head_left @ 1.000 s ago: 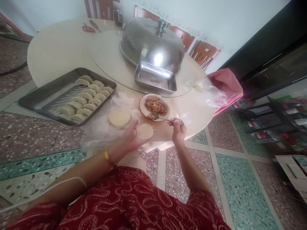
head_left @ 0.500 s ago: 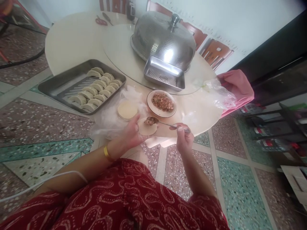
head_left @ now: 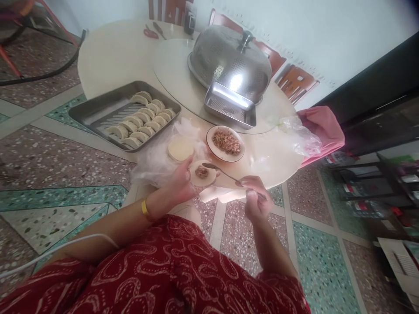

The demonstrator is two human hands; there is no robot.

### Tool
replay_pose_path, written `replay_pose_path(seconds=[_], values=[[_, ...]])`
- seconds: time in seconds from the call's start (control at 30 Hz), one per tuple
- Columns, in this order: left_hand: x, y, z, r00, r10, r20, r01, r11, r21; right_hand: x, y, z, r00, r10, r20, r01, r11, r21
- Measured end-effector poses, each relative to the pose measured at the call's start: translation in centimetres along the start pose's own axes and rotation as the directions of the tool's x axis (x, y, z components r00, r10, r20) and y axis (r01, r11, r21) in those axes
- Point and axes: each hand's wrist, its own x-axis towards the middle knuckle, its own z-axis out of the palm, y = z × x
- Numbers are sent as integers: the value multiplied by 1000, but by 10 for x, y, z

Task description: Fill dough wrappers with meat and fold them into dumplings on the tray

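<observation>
Round dough wrapper [head_left: 203, 174] lies flat, bearing a filling dab [head_left: 202, 172].

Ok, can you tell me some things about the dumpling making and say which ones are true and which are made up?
1. The left hand holds a round wrapper with a bit of filling on it. True.
2. The right hand holds chopsticks. False: it holds a spoon, its tip over the wrapper.
3. The plate of filling is bare. False: it holds a heap of minced filling.
4. Folded dumplings lie in rows in the metal tray. True.
5. The stack of wrappers sits on the metal tray. False: it lies on a plastic sheet beside the tray.
</observation>
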Motion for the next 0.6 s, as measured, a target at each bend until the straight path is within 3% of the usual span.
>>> replay_pose_path(seconds=[0.23, 0.4, 0.6], values=[[-1, 1, -5, 998, 16, 61, -15, 1000, -19, 2, -8, -4, 994, -96, 58, 94, 995, 32], [2, -1, -12, 992, 8, 127, -6, 1000, -17, 7, -6, -4, 990, -138, 21, 136, 989, 61], [2, -2, -16, 986, -7, 167, -3, 998, 63, 17, -6, -1, 976, -187, 110, 183, 982, 44]])
